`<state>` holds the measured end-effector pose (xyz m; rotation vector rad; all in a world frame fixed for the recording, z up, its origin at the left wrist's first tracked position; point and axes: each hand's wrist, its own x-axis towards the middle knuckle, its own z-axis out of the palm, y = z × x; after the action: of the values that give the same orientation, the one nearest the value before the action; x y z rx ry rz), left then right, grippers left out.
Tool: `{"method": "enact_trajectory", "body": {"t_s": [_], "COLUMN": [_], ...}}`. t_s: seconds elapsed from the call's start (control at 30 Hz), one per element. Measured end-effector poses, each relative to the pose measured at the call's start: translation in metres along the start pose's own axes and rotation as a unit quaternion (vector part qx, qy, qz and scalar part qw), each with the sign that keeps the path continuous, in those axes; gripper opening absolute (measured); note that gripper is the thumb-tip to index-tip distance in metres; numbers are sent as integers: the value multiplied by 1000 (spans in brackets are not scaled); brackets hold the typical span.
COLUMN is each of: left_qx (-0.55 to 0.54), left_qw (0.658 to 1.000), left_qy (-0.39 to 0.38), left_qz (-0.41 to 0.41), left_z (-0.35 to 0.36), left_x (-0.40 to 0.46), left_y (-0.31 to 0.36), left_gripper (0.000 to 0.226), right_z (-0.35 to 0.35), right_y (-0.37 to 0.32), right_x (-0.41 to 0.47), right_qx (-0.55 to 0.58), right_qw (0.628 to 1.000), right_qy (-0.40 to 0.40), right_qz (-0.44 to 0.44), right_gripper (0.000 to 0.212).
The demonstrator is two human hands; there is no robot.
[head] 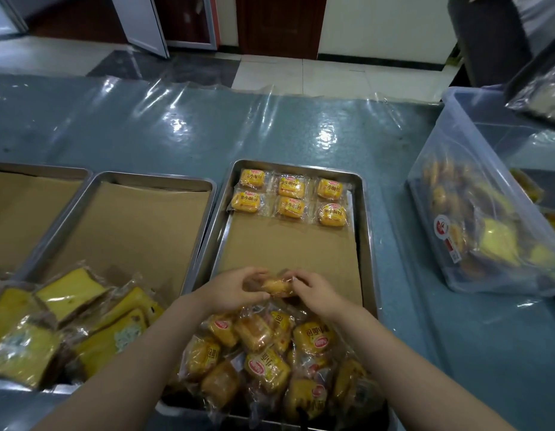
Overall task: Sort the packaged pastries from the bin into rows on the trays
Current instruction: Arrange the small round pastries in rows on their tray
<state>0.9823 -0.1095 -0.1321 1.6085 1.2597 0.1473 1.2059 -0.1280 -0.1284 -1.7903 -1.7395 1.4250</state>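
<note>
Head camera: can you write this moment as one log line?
both hands grip small yellow wrapped bun | steel tray: six buns in two rows

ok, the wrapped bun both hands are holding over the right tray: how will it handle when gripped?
The wrapped bun probably squashes easily: it looks like soft bread in a loose clear wrapper, so grip lightly. The glossy film likely makes it slippery, which may be why the left hand and right hand both pinch it. It seems light, and the flat packs already rowed suggest it won't roll.

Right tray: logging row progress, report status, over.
Both hands, left hand and right hand, hold one wrapped bun. Right tray: six buns in two rows. Nothing blocking.
</note>
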Motion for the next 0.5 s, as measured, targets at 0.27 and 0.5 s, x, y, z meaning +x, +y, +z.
{"method": "enact_trajectory", "body": {"t_s": [0.27, 0.5], "left_qx": [71, 156], "left_qw": [992, 967], "left_qy": [100, 203], "left_qz": [-33, -24], "left_z": [1, -5], "left_x": [14, 24], "left_y": [-1, -10], "left_gripper": [28, 47], "right_z": [-8, -1], "right_y": [-5, 3], "right_x": [4, -15], "right_qx": [21, -266], "right_qw": [997, 944], "right_qy": [75, 70], "right_qz": [23, -180], "right_gripper": [35, 48]}}
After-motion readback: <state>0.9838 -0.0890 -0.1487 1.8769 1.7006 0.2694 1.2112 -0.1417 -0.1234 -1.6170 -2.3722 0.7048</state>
